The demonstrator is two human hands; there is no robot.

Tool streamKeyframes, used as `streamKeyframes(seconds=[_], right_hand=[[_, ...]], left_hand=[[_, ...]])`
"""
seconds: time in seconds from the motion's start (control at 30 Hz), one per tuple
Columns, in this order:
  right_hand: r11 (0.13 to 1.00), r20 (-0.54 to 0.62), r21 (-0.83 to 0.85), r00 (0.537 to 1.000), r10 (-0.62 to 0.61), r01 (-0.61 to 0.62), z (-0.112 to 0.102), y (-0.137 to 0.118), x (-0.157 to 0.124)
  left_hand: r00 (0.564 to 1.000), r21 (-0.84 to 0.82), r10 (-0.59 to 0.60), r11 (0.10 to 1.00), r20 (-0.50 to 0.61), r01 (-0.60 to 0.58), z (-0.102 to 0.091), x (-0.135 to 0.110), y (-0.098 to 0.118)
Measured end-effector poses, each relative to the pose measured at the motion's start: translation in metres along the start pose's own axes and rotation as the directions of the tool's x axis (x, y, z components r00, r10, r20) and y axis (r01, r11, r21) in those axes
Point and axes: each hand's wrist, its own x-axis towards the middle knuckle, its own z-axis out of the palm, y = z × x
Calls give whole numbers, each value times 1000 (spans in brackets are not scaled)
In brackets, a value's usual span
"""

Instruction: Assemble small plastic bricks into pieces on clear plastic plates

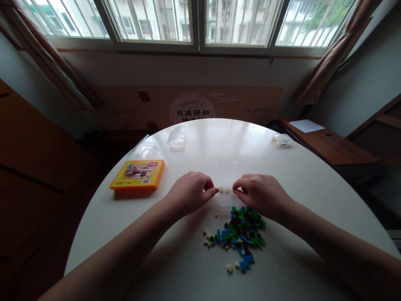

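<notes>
A clear plastic box (232, 202) lies open in front of me, its lid (232, 169) tilted back. A few small pale yellow bricks (227, 191) are inside it. My left hand (193, 190) is closed in a pinch at the box's left edge, fingertips beside a yellow brick; whether they hold anything is too small to tell. Over the box's right side, my right hand (261, 191) is also pinched, and its fingertips hide whatever is in them. Just below the box is a loose pile of green, blue and brown bricks (244, 225), with pale yellow bricks (208, 240) scattered at its left.
An orange and yellow box (138, 174) lies on the round white table (103, 234) at left. Behind it are a clear case (147, 149) and a small open clear box (177, 142). A plastic bag (282, 140) sits far right. A brown desk (332, 144) stands beyond.
</notes>
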Motion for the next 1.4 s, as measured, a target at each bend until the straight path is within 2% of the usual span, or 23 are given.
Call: streamKeyframes(seconds=[0.23, 0.53, 0.87, 1.4], right_hand=[[999, 14, -52, 1000, 10, -9, 1, -3, 3], [1000, 50, 7, 999, 6, -6, -2, -2, 4], [1000, 68, 24, 998, -9, 7, -4, -2, 2], [1000, 68, 12, 997, 19, -20, 1, -3, 4]], left_hand=[[999, -68, -16, 997, 47, 19, 9, 3, -3], [997, -139, -30, 990, 72, 40, 14, 5, -2], [997, -75, -47, 996, 64, 51, 14, 5, 2], [997, -63, 0, 998, 77, 5, 14, 5, 0]])
